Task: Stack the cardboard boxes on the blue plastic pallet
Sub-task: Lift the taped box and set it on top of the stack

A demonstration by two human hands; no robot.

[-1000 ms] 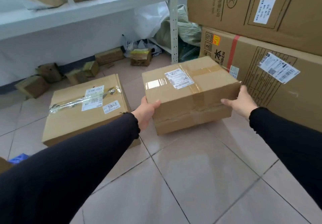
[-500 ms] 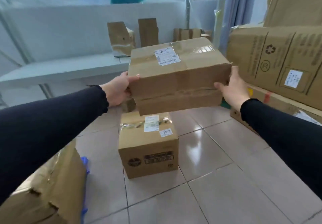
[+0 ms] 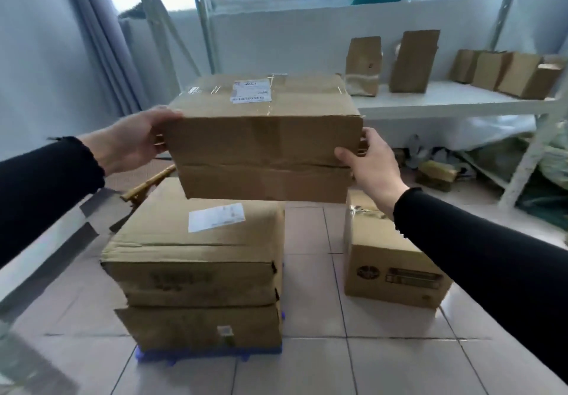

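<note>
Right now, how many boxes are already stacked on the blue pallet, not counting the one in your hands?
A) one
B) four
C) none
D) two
D: two boxes sit one on the other, the top box over the bottom box, on the blue pallet; the carried box is held in the air above them by the left hand and right hand.
</note>
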